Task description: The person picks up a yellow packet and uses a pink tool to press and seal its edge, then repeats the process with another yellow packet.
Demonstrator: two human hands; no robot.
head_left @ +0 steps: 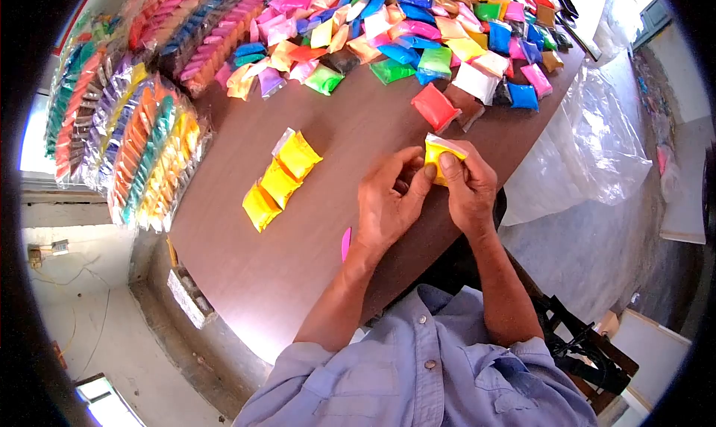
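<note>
I have 1 yellow packet (435, 152) just right of the middle of the frame, gripped in my right hand (475, 192), thumb pressed across its face. My left hand (389, 199) meets it from the left, fingers curled and thumb tip at the packet's edge — I cannot tell whether it pinches too. My fingers cover enough that the packet's long axis is hard to read.

The row of 3 yellow packets (280, 183) lies left of both hands, well apart from them, end against end, its long axis slanting from lower left to upper right. My left hand is the nearer to it.

All this is over a brown bench (224, 267), smooth and a bit shiny. A pink strip (346, 244) lies beside my left wrist. A heap of coloured packets (418, 32) fills the top, with bagged bundles (153, 151) at upper left — and clear plastic sheeting (578, 151) hangs at right, above a grey floor (578, 259).
</note>
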